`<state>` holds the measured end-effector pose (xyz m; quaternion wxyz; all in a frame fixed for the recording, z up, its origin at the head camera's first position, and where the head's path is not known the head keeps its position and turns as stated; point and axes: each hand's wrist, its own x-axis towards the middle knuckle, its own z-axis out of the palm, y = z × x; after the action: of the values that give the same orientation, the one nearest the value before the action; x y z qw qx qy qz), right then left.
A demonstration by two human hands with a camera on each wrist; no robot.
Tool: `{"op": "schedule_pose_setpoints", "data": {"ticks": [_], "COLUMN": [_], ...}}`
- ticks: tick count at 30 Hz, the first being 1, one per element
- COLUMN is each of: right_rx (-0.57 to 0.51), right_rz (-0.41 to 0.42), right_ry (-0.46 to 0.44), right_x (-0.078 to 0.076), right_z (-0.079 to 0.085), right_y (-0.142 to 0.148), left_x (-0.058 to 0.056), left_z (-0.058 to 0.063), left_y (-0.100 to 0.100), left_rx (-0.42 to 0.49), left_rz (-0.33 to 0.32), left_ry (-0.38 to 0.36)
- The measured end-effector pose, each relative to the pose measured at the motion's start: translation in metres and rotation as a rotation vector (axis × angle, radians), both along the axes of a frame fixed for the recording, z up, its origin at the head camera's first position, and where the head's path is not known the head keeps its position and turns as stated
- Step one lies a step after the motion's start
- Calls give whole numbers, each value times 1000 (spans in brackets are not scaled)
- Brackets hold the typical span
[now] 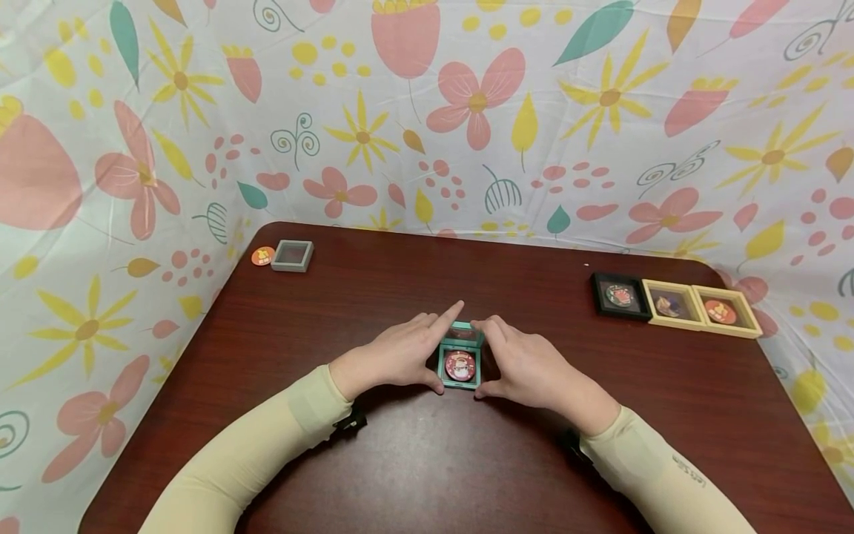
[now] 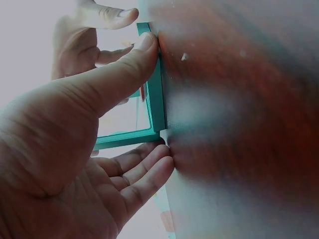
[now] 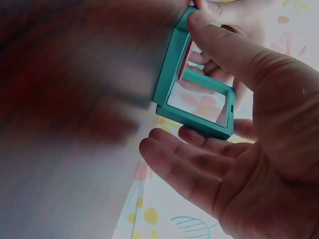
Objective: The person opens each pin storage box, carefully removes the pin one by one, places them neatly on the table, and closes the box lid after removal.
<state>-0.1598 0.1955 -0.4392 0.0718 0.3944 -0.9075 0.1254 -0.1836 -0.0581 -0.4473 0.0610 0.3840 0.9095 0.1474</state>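
Observation:
A small teal display case stands on the table with its clear-windowed lid raised at the far side. In its base lies a round red badge with a white figure. My left hand holds the left side, thumb at the near corner and fingers up by the lid. On the right side, my right hand grips likewise, its thumb near the front corner and fingertips at the lid's top corner. Both wrist views show the teal frame between thumb and fingers; the badge appears only edge-on in the right one.
At the back left are an orange round badge and a grey case. A black case and two cream cases holding badges stand in a row at the right. Patterned cloth hangs behind the dark wooden table.

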Motion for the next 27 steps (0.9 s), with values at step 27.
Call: {"op": "schedule_pose_setpoints", "data": {"ticks": [27], "right_rx": [5], "right_rz": [-21], "right_ry": [-44], "right_x": [0], "right_z": [-3], "right_y": [-2], "left_x": [-7], "left_z": [38], "left_y": [-23], "left_rx": [202], "left_rz": [52], "left_ry": [17]}}
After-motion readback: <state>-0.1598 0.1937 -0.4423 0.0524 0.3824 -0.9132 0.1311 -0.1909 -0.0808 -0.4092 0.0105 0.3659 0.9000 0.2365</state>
